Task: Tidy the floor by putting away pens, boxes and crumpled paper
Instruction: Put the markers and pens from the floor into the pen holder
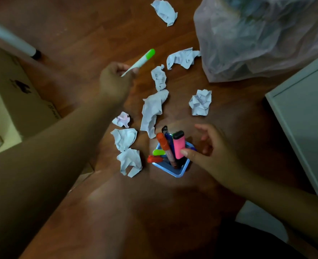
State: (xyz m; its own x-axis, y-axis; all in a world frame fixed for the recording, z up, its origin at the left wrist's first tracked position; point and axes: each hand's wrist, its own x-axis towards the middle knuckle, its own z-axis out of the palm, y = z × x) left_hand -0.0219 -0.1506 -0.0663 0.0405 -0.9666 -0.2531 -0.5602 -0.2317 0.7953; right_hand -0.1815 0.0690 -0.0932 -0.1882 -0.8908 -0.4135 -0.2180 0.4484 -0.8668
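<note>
My left hand (115,81) is raised above the wooden floor, shut on a white pen with a green cap (142,59). A blue pen holder (175,171) stands on the floor near me, filled with several markers, among them a pink highlighter (178,144) and an orange marker (163,144). My right hand (210,152) rests beside the holder, thumb touching the pink highlighter, fingers spread. Several crumpled paper balls lie around: a long one (152,111), one to the right (200,102), one far off (164,11), two by the holder (124,138).
A translucent plastic bag (257,38) sits at the upper right. White furniture (303,116) stands at the right. Cardboard boxes (18,94) are at the left, with a white leg with a black foot (14,42) behind them.
</note>
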